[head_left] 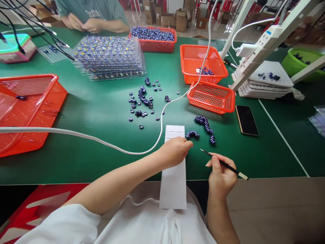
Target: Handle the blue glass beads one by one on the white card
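My left hand point(177, 151) is closed above a long white paper strip point(174, 186); what its fingers pinch, if anything, is hidden. To the right, my right hand point(221, 174) holds a black pen-like tool point(228, 166) with a pale end, its thin tip pointing toward my left hand without touching it. Just beyond my left hand lies a short curved row of dark shiny beads point(192, 134), with a longer row point(206, 127) to its right. Loose dark pieces point(141, 127) and more rows are scattered on the green table point(106, 112) farther left.
A white cable point(137, 153) crosses the table. Orange baskets point(213, 107) stand behind, another point(50, 101) at left. A phone point(246, 120) lies right. Stacked clear trays point(111, 57), a red basket point(158, 46) and a white post point(266, 45) stand farther back; a person's hands point(85, 24) show opposite.
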### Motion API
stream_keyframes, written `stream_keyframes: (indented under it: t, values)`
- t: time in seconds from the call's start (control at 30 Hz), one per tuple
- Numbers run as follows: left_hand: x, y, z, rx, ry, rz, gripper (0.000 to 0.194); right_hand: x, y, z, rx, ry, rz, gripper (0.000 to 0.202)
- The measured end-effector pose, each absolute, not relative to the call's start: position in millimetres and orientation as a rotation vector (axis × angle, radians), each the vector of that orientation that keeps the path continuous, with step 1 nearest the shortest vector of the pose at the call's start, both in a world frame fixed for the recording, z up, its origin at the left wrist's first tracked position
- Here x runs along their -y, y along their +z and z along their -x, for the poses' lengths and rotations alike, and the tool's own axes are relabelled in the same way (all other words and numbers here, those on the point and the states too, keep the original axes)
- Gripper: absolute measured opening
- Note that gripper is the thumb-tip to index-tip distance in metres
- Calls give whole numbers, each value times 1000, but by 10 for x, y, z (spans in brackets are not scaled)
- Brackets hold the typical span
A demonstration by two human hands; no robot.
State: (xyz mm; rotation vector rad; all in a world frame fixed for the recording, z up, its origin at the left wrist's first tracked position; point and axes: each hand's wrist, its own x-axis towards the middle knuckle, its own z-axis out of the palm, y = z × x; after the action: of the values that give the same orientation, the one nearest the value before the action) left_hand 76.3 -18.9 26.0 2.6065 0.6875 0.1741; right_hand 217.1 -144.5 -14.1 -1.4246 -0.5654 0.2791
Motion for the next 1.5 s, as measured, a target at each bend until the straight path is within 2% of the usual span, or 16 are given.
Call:
stream_keyframes:
  t: [0.13, 0.3, 0.43, 0.57, 0.77, 1.5]
  values:
    - [188, 263, -508, -656, 383, -2481, 29, 1443, -124, -2181, 558, 272, 1449, 17]
    - [151, 232, -180, -755, 433, -2339, 32, 1472, -79, -2171, 619, 363, 1482, 18]
    - [122, 179, -90, -931, 443, -2206, 23, 1430, -46, -2034, 808, 579, 1578, 18]
    - [87, 113, -71, -838, 440, -2266, 12, 1334, -78, -1867, 934, 685, 1703, 21]
    - [60, 47, -17, -717, 353, -2380, 13, 1297, -113, -1822, 949, 649, 1785, 26]
    - [172, 43, -129, -893, 369, -2380, 7, 1279, -46, -1789, 914, 664, 1821, 27]
